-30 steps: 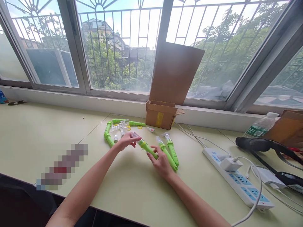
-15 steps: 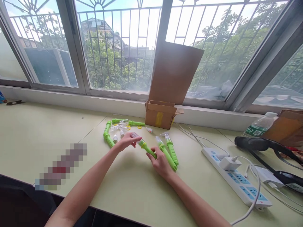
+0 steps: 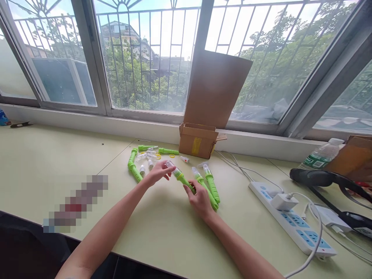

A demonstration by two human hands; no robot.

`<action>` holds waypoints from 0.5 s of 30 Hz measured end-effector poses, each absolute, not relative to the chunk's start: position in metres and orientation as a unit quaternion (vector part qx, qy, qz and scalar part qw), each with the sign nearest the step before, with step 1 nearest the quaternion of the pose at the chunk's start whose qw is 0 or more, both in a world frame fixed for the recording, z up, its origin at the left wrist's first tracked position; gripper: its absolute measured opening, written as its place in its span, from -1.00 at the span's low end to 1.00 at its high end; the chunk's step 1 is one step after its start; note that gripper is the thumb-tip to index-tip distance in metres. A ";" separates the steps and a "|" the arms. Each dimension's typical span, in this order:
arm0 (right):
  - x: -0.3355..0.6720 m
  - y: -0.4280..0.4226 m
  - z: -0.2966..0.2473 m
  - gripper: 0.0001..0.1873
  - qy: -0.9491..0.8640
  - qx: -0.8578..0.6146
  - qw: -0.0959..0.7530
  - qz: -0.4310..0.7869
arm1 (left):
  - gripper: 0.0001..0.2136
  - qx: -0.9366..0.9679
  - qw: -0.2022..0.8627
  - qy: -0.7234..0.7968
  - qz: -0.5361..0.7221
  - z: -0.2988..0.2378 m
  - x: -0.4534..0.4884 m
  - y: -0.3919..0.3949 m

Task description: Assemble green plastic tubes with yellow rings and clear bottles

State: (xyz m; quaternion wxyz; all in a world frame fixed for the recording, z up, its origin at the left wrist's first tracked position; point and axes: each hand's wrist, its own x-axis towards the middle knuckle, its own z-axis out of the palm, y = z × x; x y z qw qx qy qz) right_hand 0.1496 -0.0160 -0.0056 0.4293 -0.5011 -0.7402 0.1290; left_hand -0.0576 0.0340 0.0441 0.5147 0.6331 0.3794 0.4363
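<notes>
Both hands hold one green plastic stick [image 3: 181,177] with a clear tip, tilted above the table. My left hand [image 3: 158,173] pinches the clear tip [image 3: 171,166] between thumb and fingers. Lower down, my right hand [image 3: 200,197] has its fingers wrapped round the green handle, whose end they hide. Two similar green sticks with clear tips, one of them the outer green stick [image 3: 213,186], lie just right of that hand. Behind my left hand are green handles [image 3: 133,159], several clear caps [image 3: 142,156], small white-based pieces [image 3: 142,169] and yellow rings [image 3: 172,155].
A cardboard box [image 3: 197,142] with a raised flap stands against the window ledge. To the right lie a white power strip [image 3: 290,221] with cables, black goggles-like gear [image 3: 316,177] and a plastic bottle [image 3: 321,157]. A blurred patch [image 3: 76,207] covers something at left.
The view has shifted slightly. Both hands keep their hold on the stick, which has moved a little to the right.
</notes>
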 end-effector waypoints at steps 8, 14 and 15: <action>0.148 -0.020 -0.002 -0.66 -0.747 -0.506 0.401 0.161 | -0.59 0.637 0.509 0.381 0.436 0.041 -0.061 0.040; 0.148 -0.019 -0.002 -0.65 -0.726 -0.500 0.431 0.194 | -0.59 0.635 0.509 0.375 0.444 0.039 -0.061 0.041; 0.148 -0.019 -0.003 -0.66 -0.720 -0.508 0.437 0.180 | -0.59 0.631 0.511 0.381 0.442 0.039 -0.061 0.041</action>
